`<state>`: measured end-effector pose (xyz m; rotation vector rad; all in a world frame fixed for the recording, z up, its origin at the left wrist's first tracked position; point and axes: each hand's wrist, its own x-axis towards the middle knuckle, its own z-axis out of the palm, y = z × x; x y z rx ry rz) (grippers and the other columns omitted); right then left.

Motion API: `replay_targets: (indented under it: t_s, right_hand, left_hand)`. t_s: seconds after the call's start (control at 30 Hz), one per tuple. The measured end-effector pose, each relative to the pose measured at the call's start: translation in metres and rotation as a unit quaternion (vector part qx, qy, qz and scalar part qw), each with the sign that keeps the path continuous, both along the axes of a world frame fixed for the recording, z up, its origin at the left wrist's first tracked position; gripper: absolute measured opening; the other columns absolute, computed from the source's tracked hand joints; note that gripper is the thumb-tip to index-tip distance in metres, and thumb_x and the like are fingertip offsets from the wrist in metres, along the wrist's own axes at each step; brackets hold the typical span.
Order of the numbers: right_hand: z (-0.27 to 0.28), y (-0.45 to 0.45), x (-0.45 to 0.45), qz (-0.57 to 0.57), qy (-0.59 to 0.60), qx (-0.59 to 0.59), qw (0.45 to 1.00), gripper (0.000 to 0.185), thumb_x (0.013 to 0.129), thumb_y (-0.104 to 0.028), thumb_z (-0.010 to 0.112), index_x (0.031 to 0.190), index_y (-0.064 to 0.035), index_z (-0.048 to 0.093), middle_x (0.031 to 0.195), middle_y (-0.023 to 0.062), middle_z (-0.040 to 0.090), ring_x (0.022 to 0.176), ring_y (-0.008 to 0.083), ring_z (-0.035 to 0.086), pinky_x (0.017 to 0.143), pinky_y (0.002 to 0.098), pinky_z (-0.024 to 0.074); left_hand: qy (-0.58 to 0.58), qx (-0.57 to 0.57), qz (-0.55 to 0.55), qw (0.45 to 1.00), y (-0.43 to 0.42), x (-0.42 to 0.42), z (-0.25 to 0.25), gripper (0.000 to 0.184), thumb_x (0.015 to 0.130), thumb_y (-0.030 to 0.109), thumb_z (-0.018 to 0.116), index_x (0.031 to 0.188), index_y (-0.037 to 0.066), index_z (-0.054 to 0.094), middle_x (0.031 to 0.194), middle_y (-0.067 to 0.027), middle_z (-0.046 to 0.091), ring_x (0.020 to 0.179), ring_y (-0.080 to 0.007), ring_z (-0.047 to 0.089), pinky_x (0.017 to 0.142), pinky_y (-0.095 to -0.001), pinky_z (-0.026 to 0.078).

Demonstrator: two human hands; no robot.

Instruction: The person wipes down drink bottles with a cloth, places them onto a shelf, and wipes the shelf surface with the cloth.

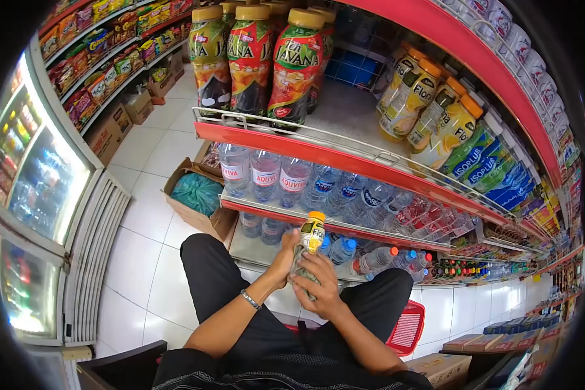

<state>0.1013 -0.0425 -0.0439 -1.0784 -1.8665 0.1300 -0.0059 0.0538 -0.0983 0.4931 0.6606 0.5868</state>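
Note:
Between my hands, above my lap, a yellow juice bottle (313, 233) with an orange cap stands tilted slightly. My left hand (282, 261) is closed round its left side. A crumpled greyish-green cloth (303, 265) lies against the bottle's lower part, and my right hand (320, 283) presses it there with bent fingers. The bottle's lower end is hidden behind the cloth and fingers. Just beyond my hands are the lower shelves with water bottles (292, 179).
The upper shelf carries tea bottles (299, 68) and more yellow juice bottles (413, 97); wire rails (370, 153) edge it. A cardboard box (218, 224) holds a green plastic bag. Beside my right knee sits a red basket (409, 328). Glass-door fridges (45, 175) stand left.

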Motion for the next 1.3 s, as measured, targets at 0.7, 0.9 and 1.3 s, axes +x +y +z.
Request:
replay_targets:
  t_s: [0.7, 0.9, 1.3]
  right_hand:
    - [-0.004, 0.03, 0.017, -0.063, -0.049, 0.07, 0.994, 0.027, 0.071, -0.009, 0.074, 0.097, -0.01, 0.071, 0.122, 0.014, 0.064, 0.125, 0.0373, 0.055, 0.105, 0.0547, 0.0393]
    - [0.014, 0.069, 0.04, -0.174, 0.151, 0.02, 0.973, 0.022, 0.082, -0.002, 0.065, 0.104, 0.0005, 0.069, 0.12, 0.0209, 0.065, 0.125, 0.0373, 0.055, 0.106, 0.0465, 0.0398]
    - [0.004, 0.027, 0.019, -0.067, -0.047, 0.048, 0.995, 0.031, 0.075, -0.012, 0.072, 0.106, -0.0084, 0.069, 0.125, 0.0154, 0.062, 0.13, 0.0397, 0.05, 0.107, 0.0578, 0.0359]
  left_hand:
    - [0.075, 0.087, -0.016, 0.993, -0.003, -0.016, 0.027, 0.045, 0.104, 0.039, 0.046, 0.136, 0.009, 0.052, 0.12, -0.0032, 0.062, 0.106, -0.0129, 0.06, 0.087, -0.029, 0.051]
    - [0.03, 0.076, -0.038, 0.996, -0.007, -0.009, 0.035, 0.044, 0.103, 0.041, 0.047, 0.132, 0.009, 0.055, 0.111, -0.002, 0.065, 0.096, -0.0121, 0.065, 0.081, -0.0291, 0.054]
    - [0.055, 0.069, 0.021, 0.996, -0.001, -0.014, 0.002, 0.051, 0.103, 0.043, 0.047, 0.137, 0.006, 0.049, 0.119, -0.0046, 0.063, 0.102, -0.0143, 0.064, 0.083, -0.0295, 0.053]
